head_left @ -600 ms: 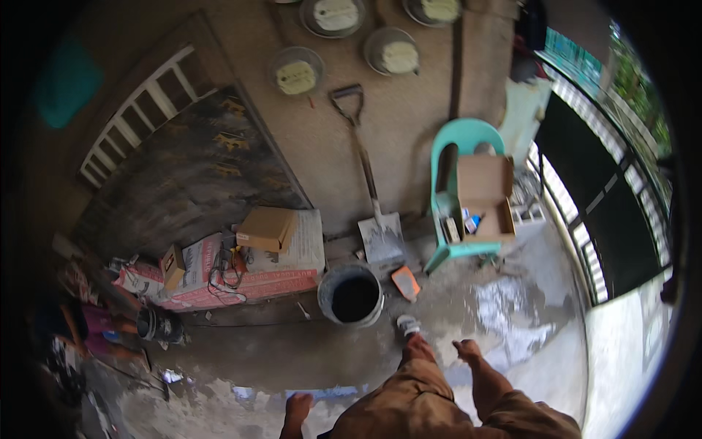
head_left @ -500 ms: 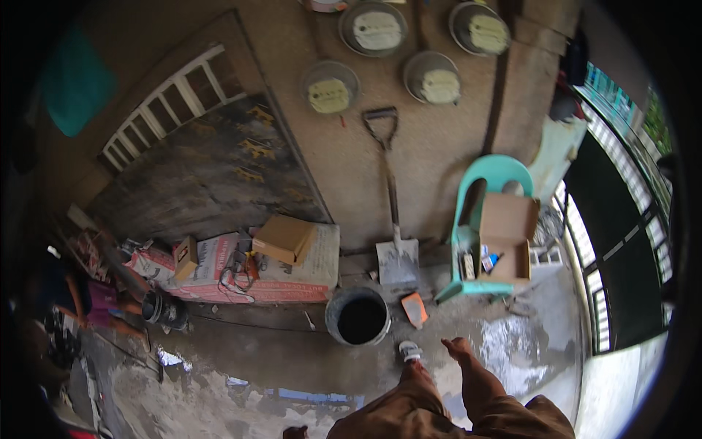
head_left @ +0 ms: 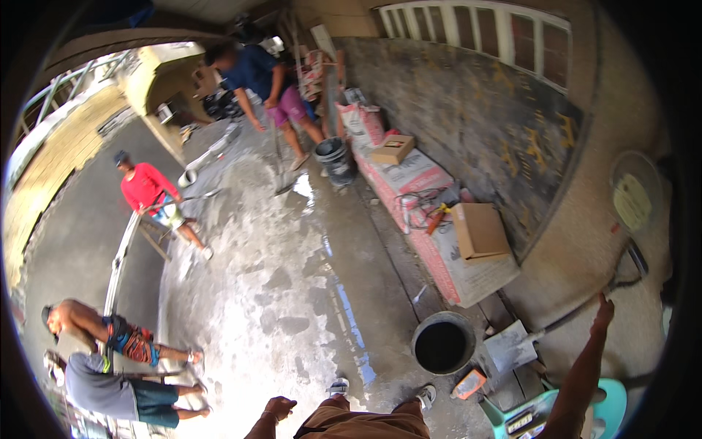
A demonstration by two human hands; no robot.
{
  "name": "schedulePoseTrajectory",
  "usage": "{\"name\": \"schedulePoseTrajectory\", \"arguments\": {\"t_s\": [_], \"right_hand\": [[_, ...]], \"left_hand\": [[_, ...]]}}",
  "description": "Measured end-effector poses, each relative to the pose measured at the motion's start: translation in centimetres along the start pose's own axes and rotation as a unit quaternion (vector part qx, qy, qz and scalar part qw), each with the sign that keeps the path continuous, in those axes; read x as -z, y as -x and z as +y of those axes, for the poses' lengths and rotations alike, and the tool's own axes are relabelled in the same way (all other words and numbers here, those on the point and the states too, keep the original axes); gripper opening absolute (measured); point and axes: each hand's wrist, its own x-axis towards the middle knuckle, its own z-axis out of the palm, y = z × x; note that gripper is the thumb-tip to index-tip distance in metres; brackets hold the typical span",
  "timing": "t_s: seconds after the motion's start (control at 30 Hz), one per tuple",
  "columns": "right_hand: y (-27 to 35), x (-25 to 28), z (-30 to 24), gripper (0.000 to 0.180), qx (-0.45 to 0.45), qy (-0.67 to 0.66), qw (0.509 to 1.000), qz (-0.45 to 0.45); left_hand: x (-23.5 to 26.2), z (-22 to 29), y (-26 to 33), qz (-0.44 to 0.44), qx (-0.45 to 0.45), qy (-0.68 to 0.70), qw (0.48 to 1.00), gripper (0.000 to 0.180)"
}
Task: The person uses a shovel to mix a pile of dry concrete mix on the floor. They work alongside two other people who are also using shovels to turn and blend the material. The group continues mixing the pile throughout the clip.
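A shovel [head_left: 512,348] leans against the wall, its grey blade on the ground and its D-shaped handle higher up. My right arm stretches out to the right, and my right hand [head_left: 603,312] is at the upper shaft, just below that handle. It is too small and blurred to tell whether the fingers wrap the shaft. My left hand [head_left: 279,407] hangs low beside my brown shorts, fingers loosely curled and nothing visible in it. A large bucket [head_left: 420,359] with a dark inside stands before my feet, beside an orange-and-grey scoop-like piece [head_left: 469,383].
Red-and-white sacks [head_left: 431,252] lie along the wall, carrying a cardboard box [head_left: 479,231] and cables. A black bucket [head_left: 334,159] stands farther off near a person in blue [head_left: 252,71]. Several people work at left on wet concrete. A teal chair [head_left: 610,406] is at lower right.
My view has swung left, bringing the co-workers and wet concrete into sight. My right hand has moved from beside my legs out to the shovel's shaft. My left hand shows more fully.
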Motion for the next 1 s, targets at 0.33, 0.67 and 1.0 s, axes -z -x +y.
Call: {"name": "schedulePoseTrajectory", "arguments": {"t_s": [0.33,0.67,1.0], "right_hand": [[-0.1,-3.2,-4.0,0.061,0.001,-0.096,0.995,0.005],[16.7,-1.7,0.0,0.04,0.036,-0.055,0.994,0.092],[41.9,5.0,-32.6,0.041,0.351,-0.062,0.929,0.105]], "left_hand": [[-2.0,-9.1,2.5,-0.099,0.109,0.266,0.953,0.035],[-3.6,-8.3,0.9,-0.022,0.044,0.203,0.978,0.045],[4.1,-15.0,-13.3,-0.013,-0.041,0.132,0.99,0.029]]}}
